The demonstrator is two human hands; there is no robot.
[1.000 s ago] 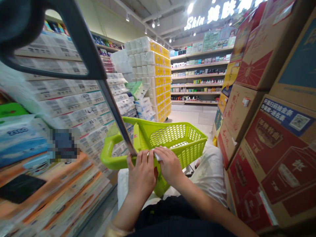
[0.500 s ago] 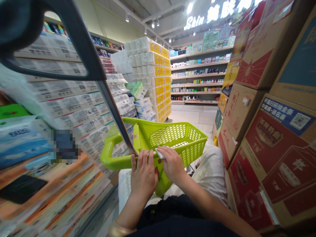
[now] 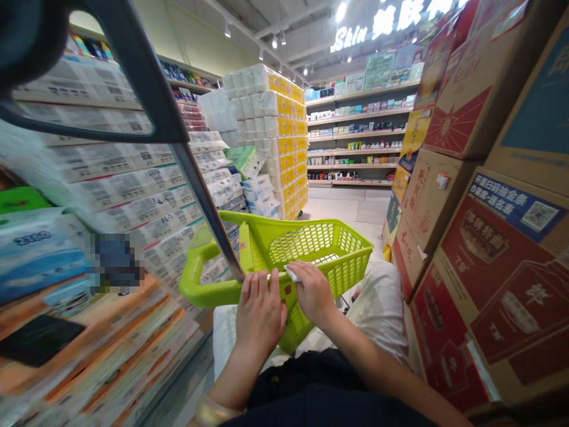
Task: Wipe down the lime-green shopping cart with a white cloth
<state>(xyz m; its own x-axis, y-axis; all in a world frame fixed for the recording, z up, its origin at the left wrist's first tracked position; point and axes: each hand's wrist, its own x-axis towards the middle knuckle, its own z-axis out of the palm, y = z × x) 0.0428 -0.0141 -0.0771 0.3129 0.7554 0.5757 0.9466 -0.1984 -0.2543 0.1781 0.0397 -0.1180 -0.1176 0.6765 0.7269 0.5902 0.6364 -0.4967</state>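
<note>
A lime-green rolling shopping basket with slotted sides lies tilted in front of me. Its metal pole rises to a dark grey handle at the upper left. My left hand is hooked over the near rim beside the foot of the pole, fingers bent onto the plastic. Just right of it, my right hand pinches a small white wipe against the same rim. The wipe is mostly hidden under the fingers. A small brown mark shows on the basket wall between the hands.
Stacked packs of tissue line the left side, with a black flat object lying on an orange pack. Cartons rise close on the right. Further off stand yellow-and-white paper rolls and cosmetics shelves.
My right hand has slid slightly to the right along the rim with the wipe. The fingers of my left hand have drawn closer together. The basket stays almost in place.
</note>
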